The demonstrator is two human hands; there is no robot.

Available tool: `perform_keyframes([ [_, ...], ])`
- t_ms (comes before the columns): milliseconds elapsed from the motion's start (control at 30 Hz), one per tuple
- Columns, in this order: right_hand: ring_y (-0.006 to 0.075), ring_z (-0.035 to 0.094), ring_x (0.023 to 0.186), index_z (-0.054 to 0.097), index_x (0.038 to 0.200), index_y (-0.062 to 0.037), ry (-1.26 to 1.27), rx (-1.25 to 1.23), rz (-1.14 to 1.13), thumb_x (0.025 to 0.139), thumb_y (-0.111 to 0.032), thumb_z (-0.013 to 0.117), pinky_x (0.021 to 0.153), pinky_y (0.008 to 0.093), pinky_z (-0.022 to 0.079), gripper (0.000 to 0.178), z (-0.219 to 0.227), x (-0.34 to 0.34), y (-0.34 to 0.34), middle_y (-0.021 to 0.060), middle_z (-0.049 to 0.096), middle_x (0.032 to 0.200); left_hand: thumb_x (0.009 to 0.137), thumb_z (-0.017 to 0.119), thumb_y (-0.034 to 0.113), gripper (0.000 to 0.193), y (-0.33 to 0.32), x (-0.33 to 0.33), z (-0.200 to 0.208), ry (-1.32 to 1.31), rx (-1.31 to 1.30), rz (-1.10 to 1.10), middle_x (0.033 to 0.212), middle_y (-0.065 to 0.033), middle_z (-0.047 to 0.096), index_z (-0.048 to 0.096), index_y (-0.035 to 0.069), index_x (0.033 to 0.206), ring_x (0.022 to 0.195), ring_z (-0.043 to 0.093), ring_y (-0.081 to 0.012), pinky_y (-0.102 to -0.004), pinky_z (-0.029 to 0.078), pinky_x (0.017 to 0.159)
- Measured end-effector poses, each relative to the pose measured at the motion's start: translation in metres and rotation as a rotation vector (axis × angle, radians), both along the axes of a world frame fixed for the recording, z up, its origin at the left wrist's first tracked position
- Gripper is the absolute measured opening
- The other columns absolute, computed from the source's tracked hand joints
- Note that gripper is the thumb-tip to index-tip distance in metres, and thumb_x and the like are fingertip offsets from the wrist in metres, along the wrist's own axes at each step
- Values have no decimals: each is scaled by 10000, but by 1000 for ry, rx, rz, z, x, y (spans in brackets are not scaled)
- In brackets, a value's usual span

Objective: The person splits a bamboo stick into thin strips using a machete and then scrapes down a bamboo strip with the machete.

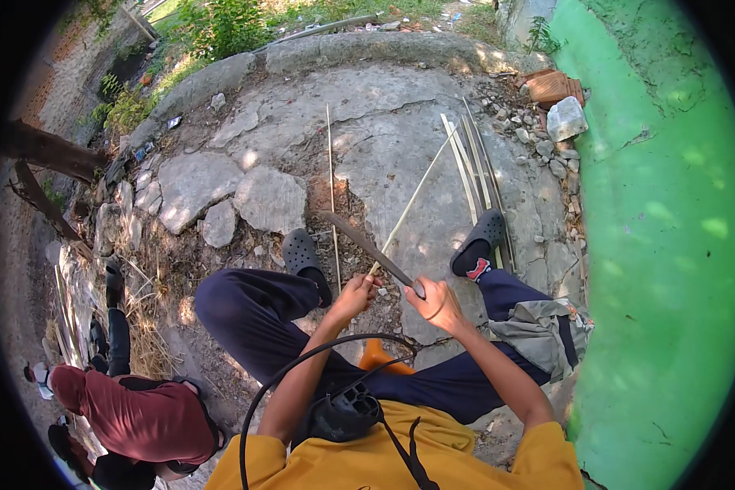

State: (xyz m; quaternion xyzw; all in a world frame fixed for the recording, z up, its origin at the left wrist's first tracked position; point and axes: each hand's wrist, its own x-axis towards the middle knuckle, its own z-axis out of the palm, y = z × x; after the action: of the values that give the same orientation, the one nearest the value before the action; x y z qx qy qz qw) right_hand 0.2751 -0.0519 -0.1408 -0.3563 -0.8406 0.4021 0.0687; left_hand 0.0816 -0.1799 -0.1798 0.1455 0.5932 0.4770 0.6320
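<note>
Pale bamboo strip [416, 197] slants up from frame centre, its near end pinched by the left hand [356, 297]; right hand [434, 303] grips long knife [366, 242]; bare concrete [376, 163] above, green wall [661, 261] edging right

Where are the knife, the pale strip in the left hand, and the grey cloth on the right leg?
Knife [366, 242]: head view, middle of the blade.
Pale strip [414, 202]: head view, midway along its visible length.
Grey cloth [535, 337]: head view, middle of its fabric.
</note>
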Motion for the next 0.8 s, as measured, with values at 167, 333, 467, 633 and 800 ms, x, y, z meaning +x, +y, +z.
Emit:
perform_keyframes([
  [167,480,641,704,624,916,5,-152,-104,28,911,-468,645,645,532,501,473,-40,10,-5,259,628,681,1120,351,291,420,2,3,-19,23,-197,-163,720,62,387,624,-17,1199,551,306,-66,-257,276,491],
  [333,469,650,706,631,936,-3,-160,-123,73,923,-497,620,673,535,504,494,-54,9,-11,250,624,666,1095,409,302,405,-8,8,-46,254,-181,-218,698,3,510,680,8,1032,606,484,-122,-313,395,549],
  [467,456,682,769,610,961,17,-262,-266,99,923,-629,557,714,545,527,649,-47,6,-3,251,657,705,1084,430,306,423,-7,14,-47,484,-132,-228,706,-50,560,673,-1,922,698,558,-181,-369,443,661],
  [633,434,694,755,624,977,18,-292,-250,69,911,-690,545,704,531,531,715,-30,1,-1,242,655,691,1100,412,285,345,-7,12,-43,182,-114,-145,676,30,458,631,26,1034,548,406,-77,-259,306,487],
  [800,425,673,694,641,959,-12,-253,-162,32,938,-617,567,653,505,512,611,-41,8,-8,212,626,643,1094,442,240,285,-2,13,-27,-224,-105,5,695,18,479,575,3,1178,513,380,-77,-237,282,482],
])
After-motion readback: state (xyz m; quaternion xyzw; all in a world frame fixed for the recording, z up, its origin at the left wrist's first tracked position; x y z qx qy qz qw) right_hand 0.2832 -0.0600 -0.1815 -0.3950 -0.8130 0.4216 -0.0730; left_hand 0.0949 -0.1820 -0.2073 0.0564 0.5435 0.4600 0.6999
